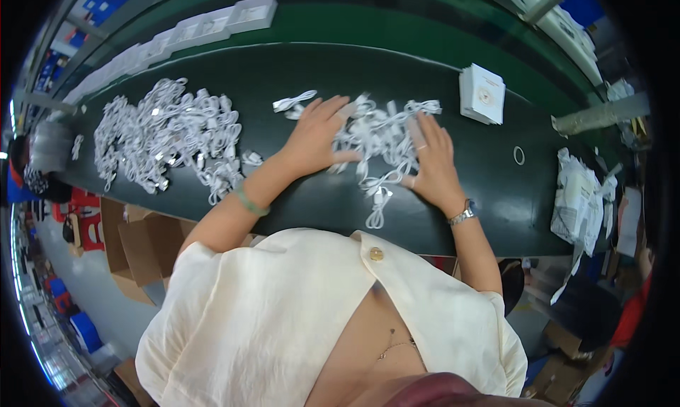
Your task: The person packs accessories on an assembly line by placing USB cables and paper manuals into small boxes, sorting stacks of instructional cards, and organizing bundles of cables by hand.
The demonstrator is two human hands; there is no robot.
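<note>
While the left hand [316, 136] and right hand [433, 163] are spread, grip released, the white cable pile [381, 139] lies between them. It is on the desk [496, 202], away from its left and right edges.

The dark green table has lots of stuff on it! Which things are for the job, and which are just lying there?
For the job, it seems:
white cable pile, between left hand and right hand
bigger cable heap, probably

Untouched, maybe just lying there:
white ring
white plastic bag
</note>
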